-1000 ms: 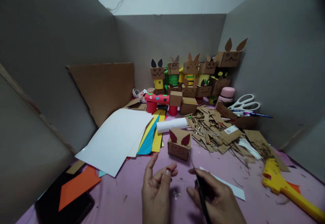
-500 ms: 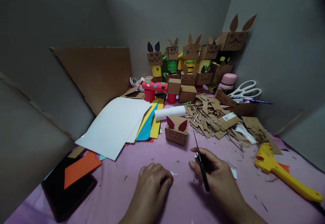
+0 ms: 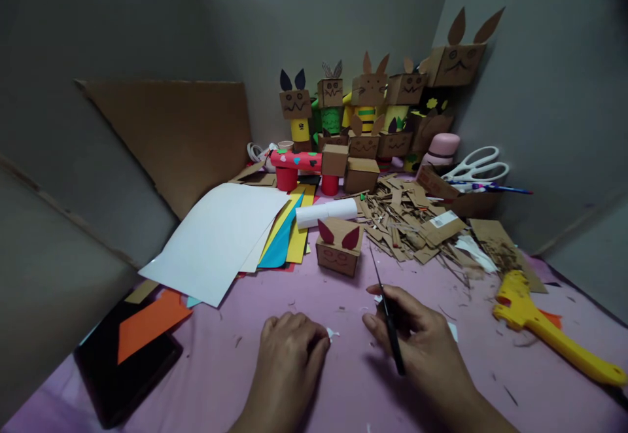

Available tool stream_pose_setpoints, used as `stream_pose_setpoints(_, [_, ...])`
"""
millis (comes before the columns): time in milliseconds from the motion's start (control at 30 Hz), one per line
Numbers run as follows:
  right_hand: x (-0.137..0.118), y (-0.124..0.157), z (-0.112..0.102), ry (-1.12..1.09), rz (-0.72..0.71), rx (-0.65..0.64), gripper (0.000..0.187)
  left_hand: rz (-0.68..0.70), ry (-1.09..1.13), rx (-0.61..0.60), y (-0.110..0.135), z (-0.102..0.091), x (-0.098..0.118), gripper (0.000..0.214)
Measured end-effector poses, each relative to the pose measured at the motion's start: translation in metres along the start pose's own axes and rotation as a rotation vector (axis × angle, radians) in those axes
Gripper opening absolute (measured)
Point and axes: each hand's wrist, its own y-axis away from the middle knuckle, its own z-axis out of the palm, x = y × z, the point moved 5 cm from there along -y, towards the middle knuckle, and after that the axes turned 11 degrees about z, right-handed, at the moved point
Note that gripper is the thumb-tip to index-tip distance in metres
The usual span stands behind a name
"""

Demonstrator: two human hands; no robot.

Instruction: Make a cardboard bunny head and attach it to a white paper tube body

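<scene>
So I had the right hand (image 3: pixel 417 335) wrapped around a slim black-handled tool (image 3: pixel 394 341), thin tip pointing up and away over the purple cloth (image 3: pixel 235 387). Looked like a blade, but honestly I couldn't tell what kind. A white bit (image 3: pixel 377 299) showed by those fingertips too. Left hand (image 3: pixel 292 358) was curled palm-down on the cloth, with a white scrap (image 3: pixel 333 333) right at its fingertips; couldn't tell if it was pinched or just touching.

My read: this was a between-cuts moment, dealing with tiny paper bits, since the tool's tip wasn't on any paper. The next move probably called for a light fingertip grip on that scrap, with the tip kept well clear of the left hand. The little box with red ears (image 3: pixel 338 253) sat just beyond both hands, upright and untouched, so I'd have minded that tip near it.
</scene>
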Motion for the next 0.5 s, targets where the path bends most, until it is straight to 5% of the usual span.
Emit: stream_pose_setpoints(500, [-0.0003, 0.0019, 0.0053, 0.033, -0.054, -0.044, 0.032, 0.001, -0.015, -0.105, -0.0071, 0.0051, 0.0030, 0.018])
